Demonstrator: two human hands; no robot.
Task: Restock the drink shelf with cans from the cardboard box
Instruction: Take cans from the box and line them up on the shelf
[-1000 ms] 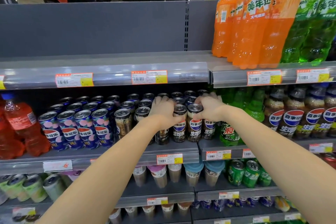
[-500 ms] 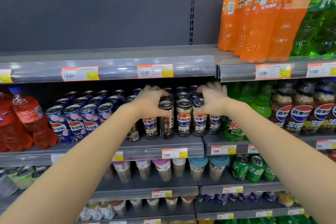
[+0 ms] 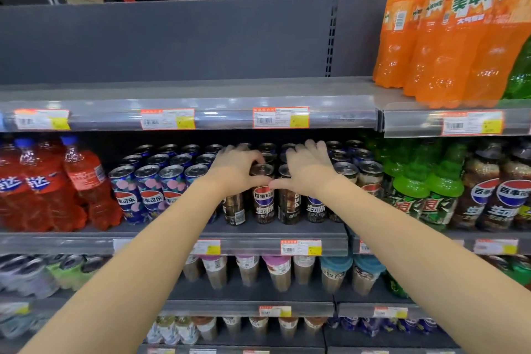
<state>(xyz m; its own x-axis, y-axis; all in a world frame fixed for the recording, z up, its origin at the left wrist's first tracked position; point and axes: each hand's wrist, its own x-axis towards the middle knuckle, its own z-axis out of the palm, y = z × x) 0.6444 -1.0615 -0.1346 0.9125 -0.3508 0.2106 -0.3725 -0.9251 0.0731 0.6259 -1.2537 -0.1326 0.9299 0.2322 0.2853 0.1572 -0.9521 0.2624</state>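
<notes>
Dark cola cans point(image 3: 263, 204) stand in rows on the middle shelf point(image 3: 327, 231), to the right of blue and pink cola cans point(image 3: 149, 189). Both my hands are on the front dark cans. My left hand point(image 3: 235, 169) curls over the top of one can, fingers reaching behind it. My right hand point(image 3: 310, 168) curls over the neighbouring can top point(image 3: 284, 171). My thumbs nearly touch in front of the cans. The cardboard box is out of view.
Red bottles point(image 3: 86, 189) stand at the left of the same shelf, green bottles point(image 3: 416, 195) and cola bottles point(image 3: 511, 198) at the right. Tall orange bottles point(image 3: 448, 46) are on the upper shelf at right. Cups point(image 3: 278, 270) fill the shelf below.
My hands have drawn closer together over the dark cans, and the thumbs now almost meet. The cans stay standing on the shelf. The view has shifted slightly.
</notes>
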